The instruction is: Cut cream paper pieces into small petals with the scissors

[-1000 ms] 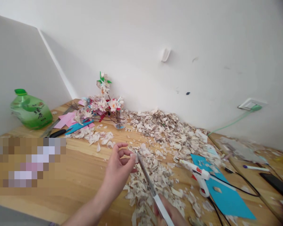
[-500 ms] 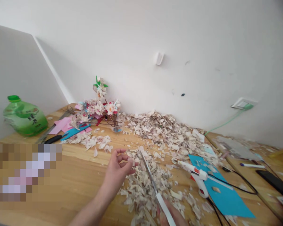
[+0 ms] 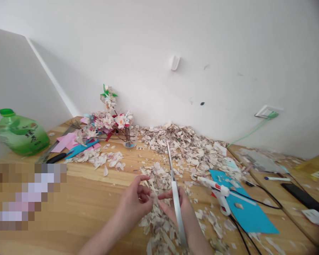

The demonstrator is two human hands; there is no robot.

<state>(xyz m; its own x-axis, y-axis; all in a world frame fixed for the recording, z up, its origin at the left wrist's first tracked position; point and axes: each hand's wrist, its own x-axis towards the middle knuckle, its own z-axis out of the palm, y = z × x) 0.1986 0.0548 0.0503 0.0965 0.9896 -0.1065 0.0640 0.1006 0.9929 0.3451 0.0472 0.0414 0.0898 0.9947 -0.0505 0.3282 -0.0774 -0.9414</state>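
Note:
My left hand (image 3: 134,198) is closed, pinching a small pale dried petal (image 3: 154,197) between thumb and fingertips. Close beside it, my right hand (image 3: 184,207) has scissors (image 3: 174,191) with a white handle hooked in it, the long blades pointing up and away. The right thumb and index fingertip reach the petal's edge; whether they grip it I cannot tell. Under both hands lies a strip of loose dried petals (image 3: 159,226). A larger petal heap (image 3: 180,140) rests against the wall behind.
A white glue gun (image 3: 220,191) lies on blue paper (image 3: 257,216) at right, its black cord trailing forward. Flowers on twigs (image 3: 107,120), pink paper (image 3: 66,141) and a green bottle (image 3: 22,134) stand or lie at back left. A phone (image 3: 304,198) and pen (image 3: 276,179) are far right.
My right hand has come up and turned, bringing its thumb and index finger to the petal by my left hand. The scissors' blades now point more upright and farther away.

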